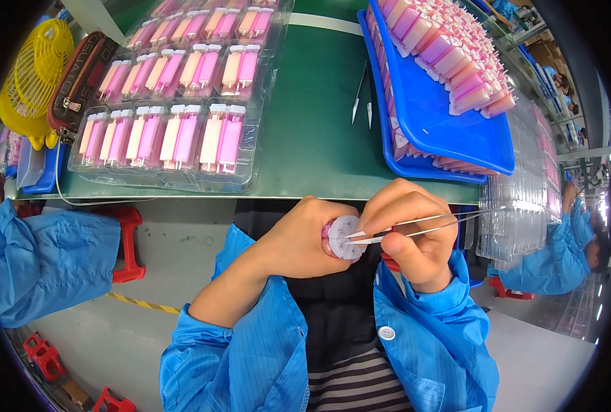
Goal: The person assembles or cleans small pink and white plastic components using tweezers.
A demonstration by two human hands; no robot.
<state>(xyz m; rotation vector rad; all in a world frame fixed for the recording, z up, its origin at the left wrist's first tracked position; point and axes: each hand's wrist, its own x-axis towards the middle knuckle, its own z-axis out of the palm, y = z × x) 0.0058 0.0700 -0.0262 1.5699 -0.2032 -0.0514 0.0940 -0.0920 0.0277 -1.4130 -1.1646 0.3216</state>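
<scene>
My left hand (298,240) is wrapped round a pink piece with a round, pale-lilac end (342,248), held just off the table's front edge. The piece's body is mostly hidden by my fingers. My right hand (415,233) pinches a pair of metal tweezers (372,240). Their tips lie against the face of the round end. Whether they grip something small there, I cannot tell.
A clear plastic tray (240,180) of pink and peach two-part pieces lies left on the green table (312,75). Stacked blue trays (415,127) of similar pieces stand right. Two pointed metal tips (355,110) show between. A yellow fan (37,75) and a dark pouch (78,86) sit far left.
</scene>
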